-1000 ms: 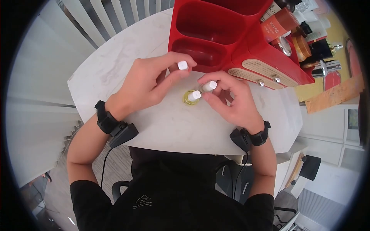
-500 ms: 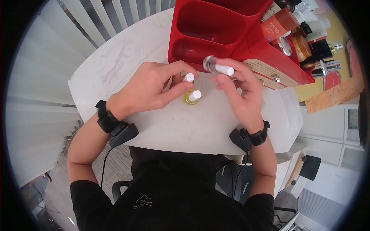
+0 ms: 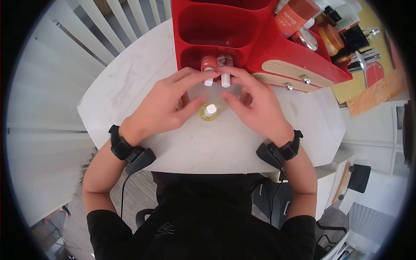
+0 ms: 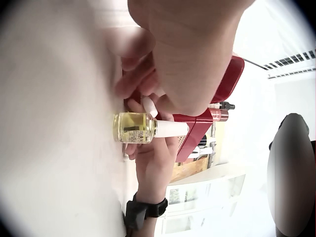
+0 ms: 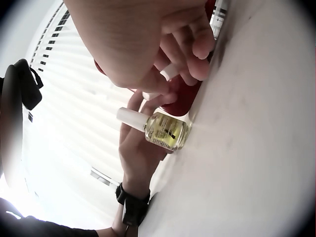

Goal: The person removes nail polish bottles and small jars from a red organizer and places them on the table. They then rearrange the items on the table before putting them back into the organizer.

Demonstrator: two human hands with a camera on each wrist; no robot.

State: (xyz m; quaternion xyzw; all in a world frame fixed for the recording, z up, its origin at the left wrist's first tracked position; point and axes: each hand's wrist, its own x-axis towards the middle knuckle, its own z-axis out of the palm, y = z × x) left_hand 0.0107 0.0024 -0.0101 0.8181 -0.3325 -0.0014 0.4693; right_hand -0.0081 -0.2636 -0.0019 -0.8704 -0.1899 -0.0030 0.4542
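Observation:
Two small nail polish bottles with white caps tilt side by side over the red organizer's front compartment [image 3: 190,56], caps toward me. My left hand [image 3: 162,102] holds the red nail polish bottle [image 3: 208,63], its index finger across the neck. Beside it, my right hand [image 3: 260,102] holds the clear, dark-flecked nail polish bottle [image 3: 224,61], index finger over it. Both thumbs sit lower, toward me. Between the hands, a yellow nail polish bottle [image 3: 209,113] stands upright on the table, touched by neither; the left wrist view shows the same yellow bottle [image 4: 133,128] close up.
The red organizer [image 3: 255,65] rises behind the hands, with wicker-front drawers [image 3: 284,71] at its right. Cosmetic bottles and jars, such as an orange bottle [image 3: 294,17], crowd its right side. The marbled white table [image 3: 195,151] has a curved left edge beside blinds.
Both hands have moved forward to the front compartment, bringing their bottles side by side. The right hand came back leftward with its bottle. The yellow bottle stays standing; the head view has shifted slightly.

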